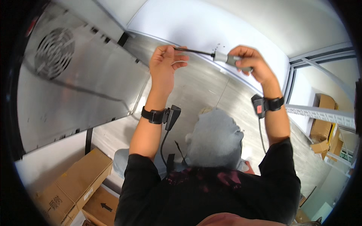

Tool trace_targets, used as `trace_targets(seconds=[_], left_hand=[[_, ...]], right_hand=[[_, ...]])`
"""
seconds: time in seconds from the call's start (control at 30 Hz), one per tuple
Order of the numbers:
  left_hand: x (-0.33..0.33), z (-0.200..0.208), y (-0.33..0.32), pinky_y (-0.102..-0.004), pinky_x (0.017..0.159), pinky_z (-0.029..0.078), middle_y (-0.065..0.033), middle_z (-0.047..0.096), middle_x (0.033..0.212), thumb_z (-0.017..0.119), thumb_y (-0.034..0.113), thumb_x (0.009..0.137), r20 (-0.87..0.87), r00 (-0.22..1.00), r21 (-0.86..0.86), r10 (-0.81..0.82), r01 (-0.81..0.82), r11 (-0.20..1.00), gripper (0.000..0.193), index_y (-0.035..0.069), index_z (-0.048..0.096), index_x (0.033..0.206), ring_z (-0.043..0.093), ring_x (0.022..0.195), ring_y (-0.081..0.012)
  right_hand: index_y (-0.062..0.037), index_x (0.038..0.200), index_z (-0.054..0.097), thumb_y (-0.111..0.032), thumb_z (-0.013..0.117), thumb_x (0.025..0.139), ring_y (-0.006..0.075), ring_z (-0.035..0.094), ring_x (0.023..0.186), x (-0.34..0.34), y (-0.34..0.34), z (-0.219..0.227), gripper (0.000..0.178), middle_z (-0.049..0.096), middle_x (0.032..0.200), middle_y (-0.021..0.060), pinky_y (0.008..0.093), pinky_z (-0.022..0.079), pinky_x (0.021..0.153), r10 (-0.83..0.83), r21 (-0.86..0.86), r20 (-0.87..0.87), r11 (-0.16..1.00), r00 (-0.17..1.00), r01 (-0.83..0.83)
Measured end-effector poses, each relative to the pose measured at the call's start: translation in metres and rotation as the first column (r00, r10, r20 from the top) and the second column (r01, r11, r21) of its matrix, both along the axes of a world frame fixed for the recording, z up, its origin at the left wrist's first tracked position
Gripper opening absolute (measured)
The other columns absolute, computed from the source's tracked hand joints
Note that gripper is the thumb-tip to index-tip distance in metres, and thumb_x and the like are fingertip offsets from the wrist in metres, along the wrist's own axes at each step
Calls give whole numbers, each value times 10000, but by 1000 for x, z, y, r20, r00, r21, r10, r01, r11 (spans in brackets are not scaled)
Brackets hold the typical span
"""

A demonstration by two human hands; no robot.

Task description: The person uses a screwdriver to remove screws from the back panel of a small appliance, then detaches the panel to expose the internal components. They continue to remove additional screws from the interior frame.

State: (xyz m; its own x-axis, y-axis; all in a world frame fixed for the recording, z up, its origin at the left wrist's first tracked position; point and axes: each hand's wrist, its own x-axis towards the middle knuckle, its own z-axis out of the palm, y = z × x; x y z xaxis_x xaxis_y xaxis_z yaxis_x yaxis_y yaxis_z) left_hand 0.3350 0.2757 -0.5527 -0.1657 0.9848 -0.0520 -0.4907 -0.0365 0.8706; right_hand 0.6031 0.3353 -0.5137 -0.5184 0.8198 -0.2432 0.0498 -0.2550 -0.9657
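Observation:
A screwdriver with a grey handle (222, 57) and a thin dark shaft is held level in front of me, its tip pointing left. My right hand (253, 61) wraps round the rear of the handle. The tip end of the shaft lies between the thumb and fingers of my left hand (163, 62), which pinch it; the tip itself is partly hidden there. Behind the handle, several small dark specks (218, 47) show on a white panel (241, 34). Black straps with small boxes and cables sit on both my wrists.
At left stands a large metal cabinet panel (90, 79) with a round slotted vent (54, 54) and a dark cable hanging across it. Cardboard boxes (81, 177) lie at lower left. To the right rises a white metal frame (320, 113), with an opened cardboard box (323, 120) beyond it.

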Motion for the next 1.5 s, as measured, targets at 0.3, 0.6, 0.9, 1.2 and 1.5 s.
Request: trace_targets(seconds=[0.3,0.6,0.9,1.2,1.5], left_hand=[[82,-170,124,-275,689,481,-54,671,907,609,159,887,-592,798,-224,-116,-25,974,115,53,645,912,608,792,-140],[111,-256,162,-313,681,466,-72,647,783,684,82,765,-966,252,66,65,-8,998,114,71,707,876,563,784,-214],[81,-233,137,-252,677,473,-51,654,862,644,58,830,-812,576,-89,-94,36,995,205,57,670,1034,570,759,-135],[-40,-64,-5,-290,716,504,-112,641,1057,448,186,979,-183,978,53,-103,114,992,305,-11,543,1192,613,834,-170],[-137,27,-187,-297,625,515,-150,644,979,371,303,999,3,944,172,329,-324,930,392,-24,554,1114,628,738,-188]], right_hand=[[-1,983,591,-63,612,724,114,536,556,92,3,-207,268,583,782,67,218,356,402,-425,-402,-76,841,902,363],[-33,966,574,-102,589,733,137,546,597,123,-13,-241,244,575,761,56,226,349,420,-566,-505,-74,731,821,459],[-17,980,578,-55,577,741,125,543,601,96,13,-214,242,592,829,69,225,349,422,-456,-414,-163,837,875,359],[-20,968,571,-138,614,653,82,507,533,-49,45,-75,339,570,789,51,186,308,384,131,-62,-23,989,991,-132],[-21,1071,586,-125,602,767,62,530,646,-207,-72,84,321,593,849,18,179,354,442,603,-1,238,784,761,-621]])
